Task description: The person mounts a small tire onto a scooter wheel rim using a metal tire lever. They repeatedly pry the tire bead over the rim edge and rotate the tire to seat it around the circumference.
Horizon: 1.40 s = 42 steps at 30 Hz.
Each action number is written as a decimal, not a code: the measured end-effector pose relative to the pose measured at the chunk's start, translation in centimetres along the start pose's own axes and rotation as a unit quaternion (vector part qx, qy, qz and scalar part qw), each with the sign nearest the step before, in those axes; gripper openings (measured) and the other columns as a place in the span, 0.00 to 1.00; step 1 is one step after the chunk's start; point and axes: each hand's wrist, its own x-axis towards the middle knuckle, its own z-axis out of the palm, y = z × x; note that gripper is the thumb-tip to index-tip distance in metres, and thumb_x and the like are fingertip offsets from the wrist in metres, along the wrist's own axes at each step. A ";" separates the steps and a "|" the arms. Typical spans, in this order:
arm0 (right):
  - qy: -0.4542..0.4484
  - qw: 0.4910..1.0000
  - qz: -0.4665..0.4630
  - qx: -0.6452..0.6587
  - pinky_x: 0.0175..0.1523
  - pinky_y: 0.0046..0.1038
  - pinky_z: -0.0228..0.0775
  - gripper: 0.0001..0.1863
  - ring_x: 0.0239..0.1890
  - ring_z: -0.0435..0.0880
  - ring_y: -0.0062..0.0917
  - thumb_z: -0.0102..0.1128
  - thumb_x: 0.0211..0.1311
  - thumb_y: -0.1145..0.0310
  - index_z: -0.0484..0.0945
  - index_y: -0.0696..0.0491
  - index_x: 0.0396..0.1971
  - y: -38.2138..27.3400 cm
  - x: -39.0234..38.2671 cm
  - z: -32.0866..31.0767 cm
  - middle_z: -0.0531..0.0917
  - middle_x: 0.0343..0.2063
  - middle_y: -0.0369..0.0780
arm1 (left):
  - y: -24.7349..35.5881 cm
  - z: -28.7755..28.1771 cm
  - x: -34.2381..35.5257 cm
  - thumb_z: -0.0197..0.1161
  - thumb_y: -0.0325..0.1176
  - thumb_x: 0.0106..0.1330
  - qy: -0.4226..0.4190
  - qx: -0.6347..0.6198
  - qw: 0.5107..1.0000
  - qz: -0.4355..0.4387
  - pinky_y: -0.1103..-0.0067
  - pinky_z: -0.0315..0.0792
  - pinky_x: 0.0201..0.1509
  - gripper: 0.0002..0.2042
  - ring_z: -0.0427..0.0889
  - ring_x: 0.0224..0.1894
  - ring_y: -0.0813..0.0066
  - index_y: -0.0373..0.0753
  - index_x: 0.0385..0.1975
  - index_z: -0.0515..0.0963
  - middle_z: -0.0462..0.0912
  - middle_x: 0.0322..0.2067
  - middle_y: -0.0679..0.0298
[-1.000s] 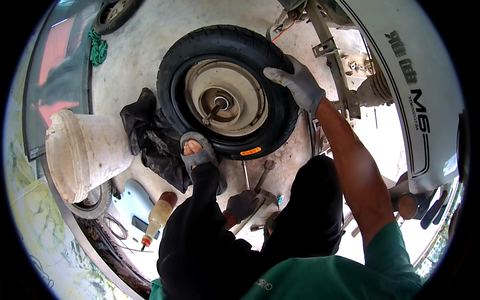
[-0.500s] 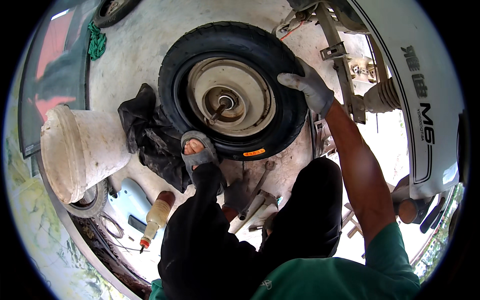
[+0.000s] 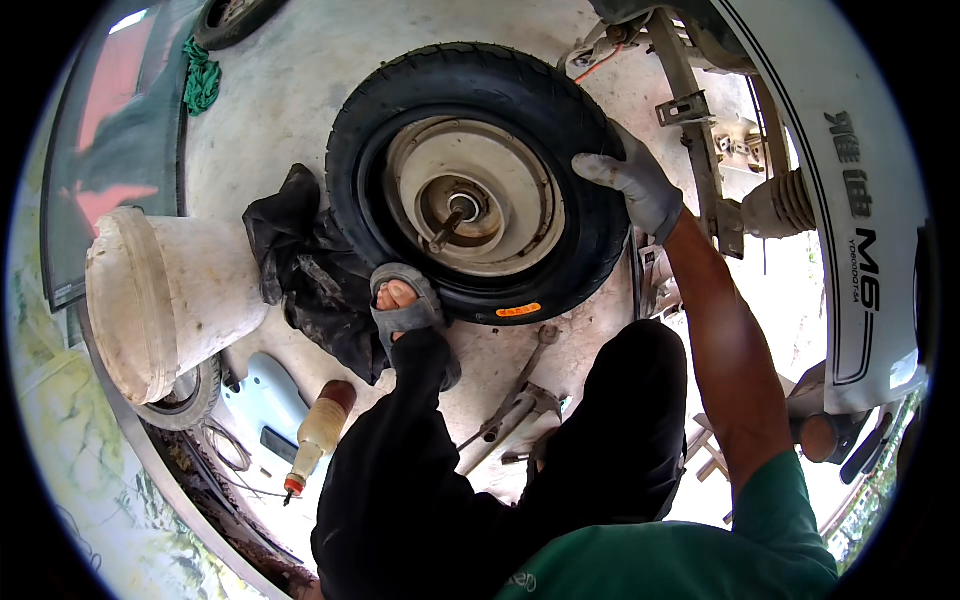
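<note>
My gloved right hand (image 3: 638, 185) grips the black tyre (image 3: 470, 77) at its right side, thumb on the sidewall and fingers round the tread. The tyre is on a cream hub wheel (image 3: 520, 175) with a central axle (image 3: 448, 222), and bears an orange sticker. My sandalled left foot (image 3: 403, 310) is against its lower-left edge, beside crumpled black cloth (image 3: 300, 250). A wrench (image 3: 540, 350) and metal tools (image 3: 515, 420) lie below the tyre. My left hand is out of sight; only a sliver of skin shows at the bottom-left edge.
At left are a dirty white bucket (image 3: 200, 300), a glass panel (image 3: 125, 150), green cloth (image 3: 203, 80), spare tyres, a light-blue panel (image 3: 260, 390) and a bottle (image 3: 325, 425). At right stand a vehicle's metal frame (image 3: 680, 80) and white body panel (image 3: 860, 150).
My left hand has left the tools below the tyre and dropped out of sight. The tyre and my right hand have shifted slightly rightward in the picture.
</note>
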 end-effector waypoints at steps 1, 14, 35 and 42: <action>0.003 1.000 0.002 0.000 0.71 0.28 0.68 0.40 0.61 0.79 0.21 0.71 0.63 0.66 0.65 0.60 0.73 0.0 0.0 0.0 0.80 0.62 0.40 | -0.2 -1.4 -1.9 0.58 0.35 0.70 0.013 -0.004 1.000 -0.014 0.61 0.78 0.45 0.14 0.86 0.41 0.50 0.44 0.52 0.83 0.86 0.38 0.53; -0.017 0.999 -0.027 -0.025 0.66 0.27 0.76 0.42 0.57 0.84 0.21 0.70 0.64 0.61 0.62 0.62 0.73 1.2 0.2 -1.8 0.83 0.57 0.42 | 12.8 -19.6 -16.1 0.60 0.25 0.66 0.340 0.203 0.912 -0.104 0.65 0.79 0.39 0.14 0.87 0.32 0.56 0.41 0.49 0.86 0.85 0.31 0.55; 0.009 0.998 0.023 -0.056 0.70 0.25 0.74 0.66 0.59 0.83 0.18 0.80 0.50 0.35 0.53 0.60 0.77 1.5 -0.4 -4.0 0.81 0.59 0.39 | 23.5 -28.1 9.8 0.58 0.34 0.71 0.139 0.263 0.919 0.260 0.67 0.81 0.54 0.14 0.89 0.44 0.56 0.40 0.51 0.86 0.89 0.44 0.56; -0.038 0.999 -0.014 -0.033 0.68 0.23 0.73 0.57 0.58 0.82 0.16 0.78 0.58 0.43 0.58 0.62 0.76 0.9 -0.6 -3.0 0.81 0.58 0.37 | 24.3 -28.3 10.2 0.64 0.33 0.66 0.222 0.375 0.826 0.357 0.67 0.80 0.43 0.07 0.87 0.36 0.58 0.40 0.38 0.85 0.85 0.31 0.58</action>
